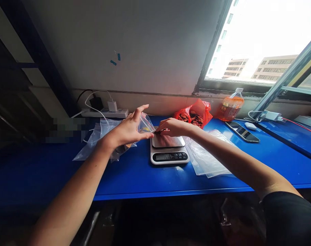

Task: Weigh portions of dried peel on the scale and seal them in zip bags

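Note:
My left hand (pixel 128 128) grips a clear zip-lock bag (pixel 145 123) by its mouth, thumb and fingers spread around it. The bag has a red seal line and something yellow shows in it. Over the steel plate of a white kitchen scale (pixel 170 160), my right hand (pixel 173 125) is closed with fingertips pointing left at the bag's mouth. Small dark reddish-brown pieces (pixel 159 131) show at those fingertips; their kind is unclear. The scale's display is lit, too blurred to read. Behind the right hand stands an open red plastic bag (pixel 206 111) of similar dark pieces (pixel 196 120).
Clear plastic bags (pixel 211 159) lie right of the scale, and more bags (pixel 90 145) on the left. A power strip (pixel 121 113) runs along the wall. At the right are a drink bottle (pixel 231 105), a phone (pixel 242 132) and a white earbud case (pixel 250 126).

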`<state>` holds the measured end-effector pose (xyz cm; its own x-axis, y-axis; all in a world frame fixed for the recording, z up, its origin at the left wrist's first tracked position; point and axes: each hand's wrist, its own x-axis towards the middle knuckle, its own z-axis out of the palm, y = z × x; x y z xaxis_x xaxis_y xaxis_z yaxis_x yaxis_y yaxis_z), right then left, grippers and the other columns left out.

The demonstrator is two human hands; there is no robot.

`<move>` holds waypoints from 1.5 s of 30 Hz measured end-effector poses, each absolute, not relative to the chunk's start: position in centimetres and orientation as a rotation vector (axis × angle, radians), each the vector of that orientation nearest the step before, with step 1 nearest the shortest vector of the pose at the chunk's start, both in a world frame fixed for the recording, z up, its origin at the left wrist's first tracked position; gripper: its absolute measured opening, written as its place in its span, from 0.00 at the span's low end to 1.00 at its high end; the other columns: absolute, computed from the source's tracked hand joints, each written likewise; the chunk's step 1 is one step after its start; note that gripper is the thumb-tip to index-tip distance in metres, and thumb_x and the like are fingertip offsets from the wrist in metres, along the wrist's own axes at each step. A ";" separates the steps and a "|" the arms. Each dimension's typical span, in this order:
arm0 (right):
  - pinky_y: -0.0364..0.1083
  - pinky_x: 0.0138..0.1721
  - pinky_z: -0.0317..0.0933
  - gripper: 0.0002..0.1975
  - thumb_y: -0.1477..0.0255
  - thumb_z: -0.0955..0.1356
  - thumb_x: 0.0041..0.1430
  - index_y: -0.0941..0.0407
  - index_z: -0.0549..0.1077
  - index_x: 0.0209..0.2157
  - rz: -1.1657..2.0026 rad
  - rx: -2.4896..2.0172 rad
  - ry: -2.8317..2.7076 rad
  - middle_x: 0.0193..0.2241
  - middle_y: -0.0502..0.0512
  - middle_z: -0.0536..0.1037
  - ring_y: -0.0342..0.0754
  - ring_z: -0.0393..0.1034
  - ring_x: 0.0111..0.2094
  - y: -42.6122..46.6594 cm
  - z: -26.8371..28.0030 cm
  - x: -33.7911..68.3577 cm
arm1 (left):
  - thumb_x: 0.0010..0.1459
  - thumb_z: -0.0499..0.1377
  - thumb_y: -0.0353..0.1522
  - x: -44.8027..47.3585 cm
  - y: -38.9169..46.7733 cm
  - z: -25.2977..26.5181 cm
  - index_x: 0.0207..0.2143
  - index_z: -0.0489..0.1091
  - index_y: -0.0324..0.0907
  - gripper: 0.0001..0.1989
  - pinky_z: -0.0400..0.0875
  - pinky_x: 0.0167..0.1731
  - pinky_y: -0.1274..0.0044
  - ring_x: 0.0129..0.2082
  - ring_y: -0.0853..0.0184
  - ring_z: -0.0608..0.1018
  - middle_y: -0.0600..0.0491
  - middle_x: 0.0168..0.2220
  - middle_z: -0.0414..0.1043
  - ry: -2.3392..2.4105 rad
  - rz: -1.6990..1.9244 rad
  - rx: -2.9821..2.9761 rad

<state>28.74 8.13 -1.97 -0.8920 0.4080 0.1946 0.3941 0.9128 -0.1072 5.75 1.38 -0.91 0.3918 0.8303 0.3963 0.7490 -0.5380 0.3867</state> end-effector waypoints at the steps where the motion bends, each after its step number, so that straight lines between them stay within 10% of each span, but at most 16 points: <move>1: 0.44 0.39 0.66 0.16 0.81 0.68 0.57 0.52 0.81 0.44 0.060 -0.626 -2.853 0.38 0.53 0.82 0.46 0.74 0.36 8.0 -2.1 28.8 | 0.49 0.67 0.43 5.7 1.4 -0.9 0.67 0.41 0.46 0.51 0.64 0.59 0.59 0.60 0.52 0.67 0.40 0.59 0.62 1.426 0.843 2.494; 45: 0.37 0.29 0.62 0.04 0.75 0.71 0.52 0.58 0.80 0.30 0.588 -1.193 -2.231 0.28 0.50 0.82 0.42 0.74 0.28 6.1 -4.3 26.7 | 0.49 0.68 0.42 5.4 2.2 -1.6 0.67 0.46 0.45 0.49 0.62 0.60 0.60 0.60 0.53 0.68 0.41 0.59 0.63 1.398 0.873 2.481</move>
<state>26.65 6.06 -4.35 -0.4638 0.8493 0.2521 0.6147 0.5134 -0.5987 5.42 2.22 -1.59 0.3917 0.8241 0.4091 0.7292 -0.5492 0.4082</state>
